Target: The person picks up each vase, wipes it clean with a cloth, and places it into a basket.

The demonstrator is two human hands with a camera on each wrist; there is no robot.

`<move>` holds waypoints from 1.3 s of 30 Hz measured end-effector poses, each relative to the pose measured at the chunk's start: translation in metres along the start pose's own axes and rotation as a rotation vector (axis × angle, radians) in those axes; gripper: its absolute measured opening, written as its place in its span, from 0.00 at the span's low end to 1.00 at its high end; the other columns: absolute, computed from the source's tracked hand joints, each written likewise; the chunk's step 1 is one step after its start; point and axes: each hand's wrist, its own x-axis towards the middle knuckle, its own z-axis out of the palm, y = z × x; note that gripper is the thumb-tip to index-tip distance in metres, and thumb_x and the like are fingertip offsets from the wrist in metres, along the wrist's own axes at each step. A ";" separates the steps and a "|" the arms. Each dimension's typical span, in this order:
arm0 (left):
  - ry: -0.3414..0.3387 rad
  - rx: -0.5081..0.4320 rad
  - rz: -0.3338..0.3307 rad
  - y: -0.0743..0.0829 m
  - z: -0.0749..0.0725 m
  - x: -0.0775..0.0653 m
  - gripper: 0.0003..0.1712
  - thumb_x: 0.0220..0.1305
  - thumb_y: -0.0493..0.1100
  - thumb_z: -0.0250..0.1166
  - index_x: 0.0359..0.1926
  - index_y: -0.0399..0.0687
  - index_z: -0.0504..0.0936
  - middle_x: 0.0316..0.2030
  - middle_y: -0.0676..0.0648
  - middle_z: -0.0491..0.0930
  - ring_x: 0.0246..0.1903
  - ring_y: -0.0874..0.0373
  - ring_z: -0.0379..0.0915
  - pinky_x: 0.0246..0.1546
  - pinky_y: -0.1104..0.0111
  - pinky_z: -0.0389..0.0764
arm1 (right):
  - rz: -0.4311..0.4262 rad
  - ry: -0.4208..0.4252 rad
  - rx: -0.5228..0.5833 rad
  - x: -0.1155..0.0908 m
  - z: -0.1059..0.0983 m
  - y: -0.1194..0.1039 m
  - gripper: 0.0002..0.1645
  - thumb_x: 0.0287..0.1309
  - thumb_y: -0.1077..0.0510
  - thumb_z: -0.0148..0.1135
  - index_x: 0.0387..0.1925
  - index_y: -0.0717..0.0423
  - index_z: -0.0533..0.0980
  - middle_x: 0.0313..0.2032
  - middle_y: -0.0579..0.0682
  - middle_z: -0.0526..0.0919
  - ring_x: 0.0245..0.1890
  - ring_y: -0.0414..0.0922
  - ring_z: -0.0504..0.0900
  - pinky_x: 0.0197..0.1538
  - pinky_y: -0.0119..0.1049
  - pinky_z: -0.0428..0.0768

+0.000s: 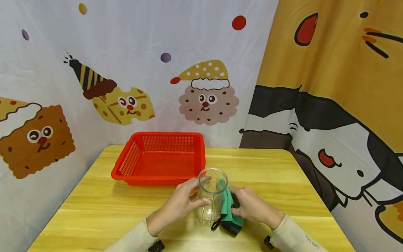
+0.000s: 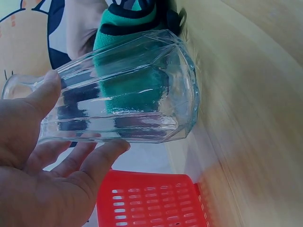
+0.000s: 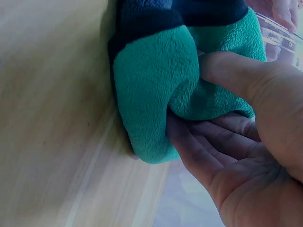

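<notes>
A clear, faceted glass vase [image 1: 208, 212] stands upright near the front of the table, its round mouth facing up. My left hand [image 1: 180, 200] holds it from the left, thumb on the near side and fingers round the far side, as the left wrist view of the vase [image 2: 137, 94] also shows. Just right of the glass is a folded green cloth [image 1: 227, 204] with black edging and a dark loop. My right hand [image 1: 254, 205] pinches this cloth [image 3: 147, 85] between thumb and fingers. The cloth lies against the vase's right side, and its bottom folds reach the tabletop.
A red plastic basket [image 1: 167, 182] with slotted walls stands behind and left of the vase, at the back of the wooden table [image 1: 267, 168]. Beyond the table's rear edge hangs a curtain [image 1: 141, 42] with cartoon prints.
</notes>
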 end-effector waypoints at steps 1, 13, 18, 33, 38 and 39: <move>0.001 -0.007 -0.002 0.000 0.000 0.000 0.42 0.73 0.51 0.82 0.83 0.53 0.79 0.72 0.40 0.87 0.72 0.35 0.86 0.66 0.51 0.94 | 0.002 -0.003 0.007 0.000 0.000 0.000 0.27 0.60 0.66 0.86 0.58 0.52 0.84 0.47 0.43 0.95 0.42 0.28 0.87 0.47 0.30 0.94; 0.013 0.045 0.011 0.000 0.000 0.000 0.41 0.73 0.52 0.83 0.82 0.54 0.80 0.74 0.42 0.87 0.70 0.40 0.88 0.67 0.51 0.94 | -0.010 0.027 0.068 -0.002 0.010 0.002 0.39 0.60 0.65 0.87 0.71 0.47 0.82 0.62 0.44 0.92 0.57 0.37 0.90 0.60 0.33 0.96; 0.010 0.035 0.010 0.000 0.000 0.000 0.41 0.73 0.52 0.83 0.82 0.53 0.80 0.73 0.41 0.88 0.72 0.39 0.87 0.68 0.49 0.93 | -0.033 0.044 0.157 -0.004 0.011 0.005 0.30 0.66 0.62 0.86 0.65 0.38 0.86 0.63 0.46 0.92 0.63 0.48 0.92 0.55 0.29 0.95; -0.007 -0.001 -0.035 0.003 0.001 -0.002 0.42 0.73 0.52 0.82 0.83 0.55 0.79 0.65 0.41 0.90 0.64 0.46 0.89 0.61 0.54 0.97 | -0.065 0.164 0.279 -0.008 0.013 0.009 0.36 0.65 0.69 0.83 0.74 0.59 0.85 0.65 0.51 0.91 0.62 0.44 0.91 0.56 0.33 0.97; -0.008 0.002 -0.041 0.004 0.001 -0.002 0.42 0.73 0.53 0.82 0.84 0.57 0.79 0.63 0.42 0.90 0.61 0.51 0.87 0.61 0.55 0.98 | -0.096 0.221 0.302 -0.006 0.014 0.009 0.30 0.65 0.70 0.82 0.67 0.55 0.90 0.60 0.49 0.94 0.56 0.38 0.91 0.53 0.35 0.98; -0.008 0.002 -0.039 0.004 0.001 -0.002 0.42 0.73 0.53 0.82 0.84 0.56 0.79 0.63 0.42 0.90 0.61 0.52 0.87 0.61 0.55 0.98 | -0.102 0.232 0.301 -0.006 0.014 0.009 0.29 0.65 0.71 0.82 0.66 0.55 0.91 0.59 0.50 0.94 0.55 0.37 0.92 0.51 0.35 0.98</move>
